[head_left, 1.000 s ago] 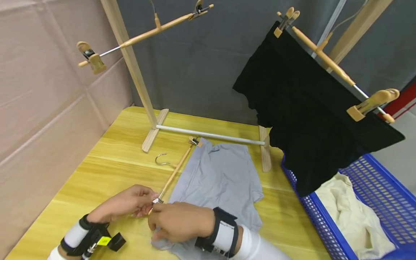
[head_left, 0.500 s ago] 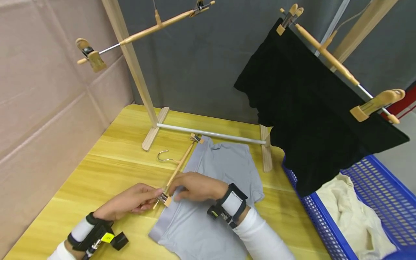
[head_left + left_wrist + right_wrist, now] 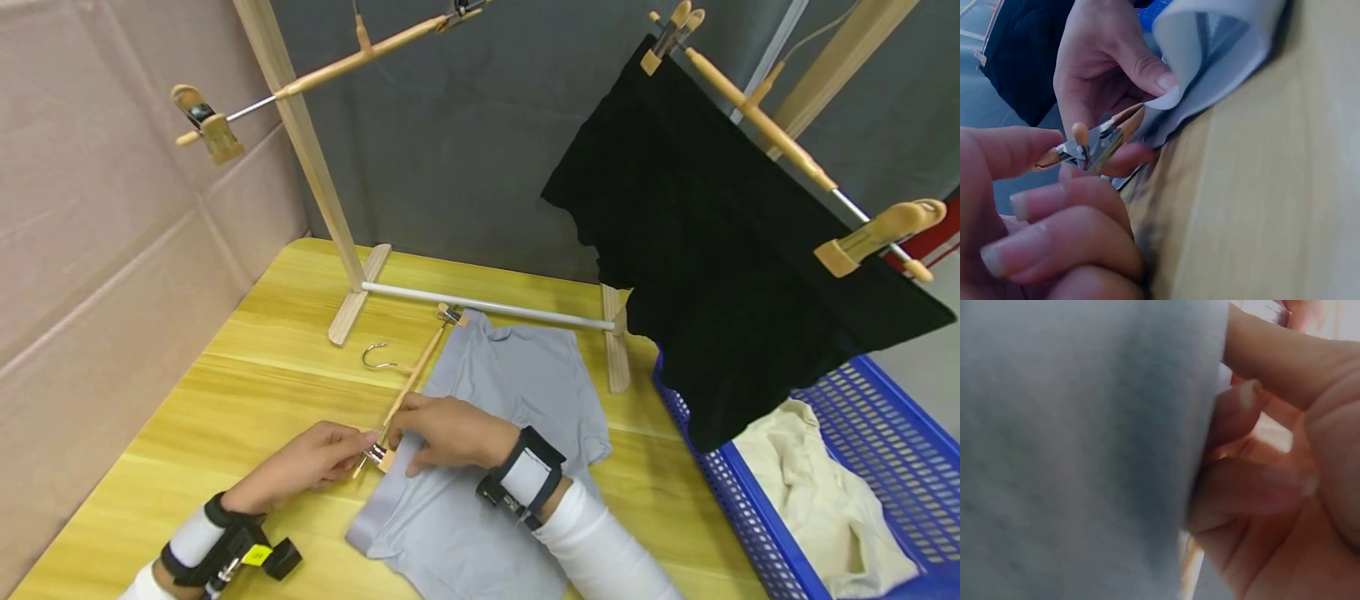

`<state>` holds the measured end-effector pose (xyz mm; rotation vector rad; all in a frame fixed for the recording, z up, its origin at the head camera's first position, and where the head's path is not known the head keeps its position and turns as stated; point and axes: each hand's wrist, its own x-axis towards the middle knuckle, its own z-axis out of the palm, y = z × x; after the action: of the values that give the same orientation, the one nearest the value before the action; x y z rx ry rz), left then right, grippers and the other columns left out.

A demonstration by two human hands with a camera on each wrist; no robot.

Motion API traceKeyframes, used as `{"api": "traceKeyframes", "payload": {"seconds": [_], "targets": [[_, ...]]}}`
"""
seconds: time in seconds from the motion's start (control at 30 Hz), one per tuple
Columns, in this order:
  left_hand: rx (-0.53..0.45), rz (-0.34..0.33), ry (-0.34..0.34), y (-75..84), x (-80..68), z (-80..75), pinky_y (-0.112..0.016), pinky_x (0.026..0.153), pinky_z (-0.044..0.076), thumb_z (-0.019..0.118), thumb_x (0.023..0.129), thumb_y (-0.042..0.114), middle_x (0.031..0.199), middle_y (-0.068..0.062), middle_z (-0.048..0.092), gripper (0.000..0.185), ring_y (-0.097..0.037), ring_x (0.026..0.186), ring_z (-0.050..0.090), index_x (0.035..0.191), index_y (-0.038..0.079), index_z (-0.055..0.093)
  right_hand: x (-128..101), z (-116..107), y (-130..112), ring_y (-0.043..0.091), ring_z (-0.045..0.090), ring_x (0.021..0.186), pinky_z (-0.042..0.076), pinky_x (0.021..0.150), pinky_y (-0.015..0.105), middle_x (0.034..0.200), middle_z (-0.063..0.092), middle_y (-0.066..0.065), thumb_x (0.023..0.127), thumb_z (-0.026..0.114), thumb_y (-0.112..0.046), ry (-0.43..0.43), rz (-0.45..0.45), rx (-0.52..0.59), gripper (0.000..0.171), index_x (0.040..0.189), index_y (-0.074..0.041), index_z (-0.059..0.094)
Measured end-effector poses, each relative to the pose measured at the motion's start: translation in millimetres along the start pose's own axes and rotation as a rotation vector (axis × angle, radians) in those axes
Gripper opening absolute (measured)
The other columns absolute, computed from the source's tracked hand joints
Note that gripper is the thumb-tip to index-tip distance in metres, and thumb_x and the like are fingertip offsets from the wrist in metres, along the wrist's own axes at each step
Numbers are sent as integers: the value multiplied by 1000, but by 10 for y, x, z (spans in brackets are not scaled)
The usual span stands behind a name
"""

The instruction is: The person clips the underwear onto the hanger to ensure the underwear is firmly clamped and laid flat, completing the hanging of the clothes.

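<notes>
A wooden clip hanger (image 3: 408, 385) lies on the yellow table (image 3: 247, 367), its metal hook (image 3: 375, 357) pointing left. My left hand (image 3: 362, 446) pinches the hanger's near clip (image 3: 377, 455); the left wrist view shows that clip (image 3: 1094, 144) squeezed open between thumb and finger. My right hand (image 3: 402, 427) pinches the waistband edge of the grey garment (image 3: 517, 392) right beside the clip, and the folded edge (image 3: 1210, 56) is held up at the clip's mouth. The right wrist view is filled with grey fabric (image 3: 1085, 450) and my curled fingers (image 3: 1254, 487).
A wooden drying rack (image 3: 315, 167) with a white bottom bar (image 3: 487, 305) stands behind. An empty clip hanger (image 3: 322, 71) hangs on it upper left, a black garment (image 3: 720, 250) on the right. A blue basket (image 3: 885, 433) holds cream cloth (image 3: 817, 492). A pink wall (image 3: 90, 250) runs along the left.
My right hand moved up from the garment's near corner to the clip, bringing the waistband edge with it. The left hand has stayed on the clip.
</notes>
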<state>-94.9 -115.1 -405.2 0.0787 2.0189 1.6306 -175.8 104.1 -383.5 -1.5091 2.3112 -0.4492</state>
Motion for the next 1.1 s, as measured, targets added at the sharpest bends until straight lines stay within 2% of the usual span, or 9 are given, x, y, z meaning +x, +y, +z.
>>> {"api": "traceKeyframes", "payload": {"seconds": [0.17,0.27,0.37,0.47,0.57,0.83,0.93,1.03,1.1], "targets": [[70,2,44,-13,5,57,-20,40,23,49,99,42,52,6,29,51,-7,43,24,65,4,44,-47,-31,-30,4,51,84,42,71,15,108,47,-8,72,82,-29,-17,6,-14,35,102,-24,64],[148,16,103,-25,7,90,-21,42,25,51,98,43,51,5,32,53,-8,43,27,65,2,44,-47,-40,-23,4,52,87,42,74,16,107,51,-8,78,78,-27,-9,-16,-45,27,102,-22,66],[183,27,150,-32,4,115,-22,43,27,51,97,44,52,4,33,56,-9,43,29,67,-2,44,-27,-38,-9,4,53,87,41,75,16,99,56,-8,84,74,-22,14,-33,-52,13,95,-19,68],[134,38,162,-34,0,117,-21,43,26,52,98,42,53,3,31,56,-9,44,28,70,-6,44,-9,-34,3,4,53,82,40,72,16,90,58,-9,84,74,-19,26,-26,-46,6,87,-19,69],[70,47,154,-35,2,100,-20,42,24,52,98,39,54,4,30,53,-9,44,26,73,-7,46,-7,-37,12,3,52,77,39,70,16,86,57,-11,81,76,-21,21,-16,-41,9,84,-20,69],[-3,43,142,-38,17,60,-19,40,24,49,100,36,55,4,31,45,-7,44,26,83,-5,60,-41,-33,-7,3,47,79,39,71,15,96,49,-11,63,84,-34,-11,-12,-95,33,90,-24,68],[-13,40,141,-32,13,70,-19,40,23,50,100,36,55,4,30,51,-7,44,25,78,-10,51,-48,-29,-45,3,46,77,38,69,17,95,46,-11,62,84,-36,-22,-19,-134,33,85,-24,63],[-24,38,147,-27,8,78,-19,40,23,52,99,38,54,4,30,56,-7,43,25,76,-12,44,-57,-46,-95,4,45,70,36,63,18,83,45,-11,63,83,-34,-52,-13,-150,34,78,-21,56],[-36,42,151,-29,6,78,-19,40,23,52,98,39,54,5,30,55,-7,43,24,77,-12,45,-71,-60,-144,3,45,66,36,61,18,78,48,-13,67,82,-31,-87,8,-138,30,79,-21,56]]}}
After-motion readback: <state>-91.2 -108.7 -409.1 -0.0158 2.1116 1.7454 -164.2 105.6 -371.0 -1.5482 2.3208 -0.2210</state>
